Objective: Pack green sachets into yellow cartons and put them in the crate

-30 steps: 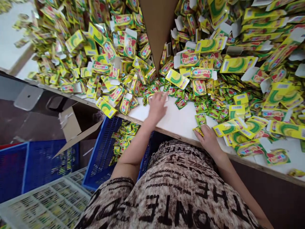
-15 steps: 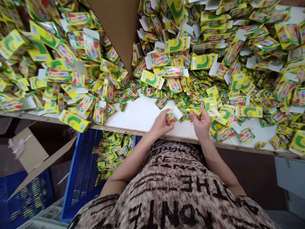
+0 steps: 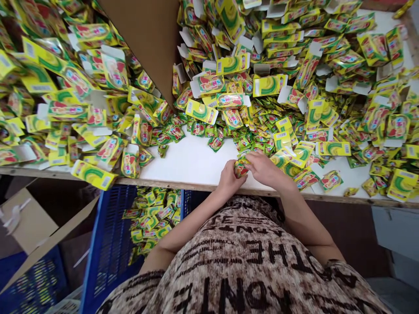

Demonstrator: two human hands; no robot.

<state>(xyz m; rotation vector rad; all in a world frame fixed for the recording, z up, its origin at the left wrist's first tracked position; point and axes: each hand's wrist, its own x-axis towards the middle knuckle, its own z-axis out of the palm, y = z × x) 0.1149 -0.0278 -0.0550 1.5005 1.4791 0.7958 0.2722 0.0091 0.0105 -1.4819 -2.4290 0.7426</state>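
Near the front edge of the white table (image 3: 193, 163), my left hand (image 3: 228, 179) is closed around a small yellow-green candy box (image 3: 241, 168). My right hand (image 3: 262, 168) meets it at the box's upper end, fingers pinched together there. Whatever the right fingers hold is hidden between the hands. Just beyond them lies a heap of small green wrapped candies (image 3: 262, 126). Several open boxes with raised white flaps, such as one yellow box (image 3: 269, 85), are piled behind the candies.
A tall brown cardboard panel (image 3: 144, 39) splits the piles of boxes. Below the table edge, a blue crate (image 3: 106, 244) holds many filled boxes (image 3: 153, 213). An opened carton (image 3: 29, 218) stands at lower left. More boxes (image 3: 334, 148) lie along the right side.
My right hand has moved left from the candy heap to the box in my left hand. The box's white flap no longer shows. The view has shifted slightly.
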